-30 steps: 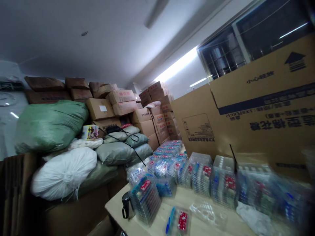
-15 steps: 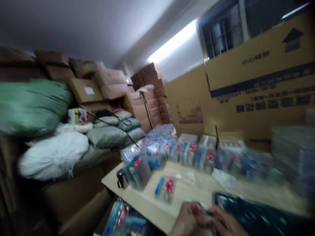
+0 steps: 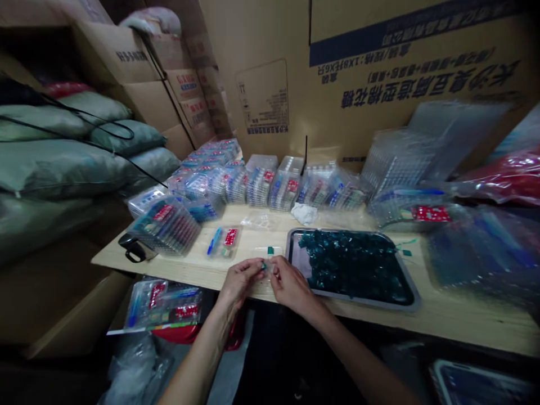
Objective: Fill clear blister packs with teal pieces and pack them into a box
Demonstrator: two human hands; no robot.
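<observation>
My left hand (image 3: 241, 281) is closed in a pinch at the table's front edge, on a small dark green piece (image 3: 264, 266). My right hand (image 3: 292, 286) meets it from the other side, its fingers pinched on what looks like a bit of clear plastic wrap (image 3: 269, 271). Just beyond the fingertips lies another green piece (image 3: 270, 250) on clear film. Right of my hands, a metal tray (image 3: 415, 304) holds a heap of dark green, shiny pieces. A clear pack (image 3: 224, 242) with a blue pen-like stick and a red label lies to the left.
Stacked clear packs (image 3: 166, 225) stand at the table's left end beside a black object (image 3: 137, 247). Rows of similar packs (image 3: 259, 183) line the back, near a crumpled white tissue (image 3: 304, 214). Cardboard boxes (image 3: 274, 34) rise behind. More packs (image 3: 164, 304) sit below the table's edge.
My view has swung down and to the right, bringing both hands and the whole tray into sight. The hands stay close together, fingers pinched.
</observation>
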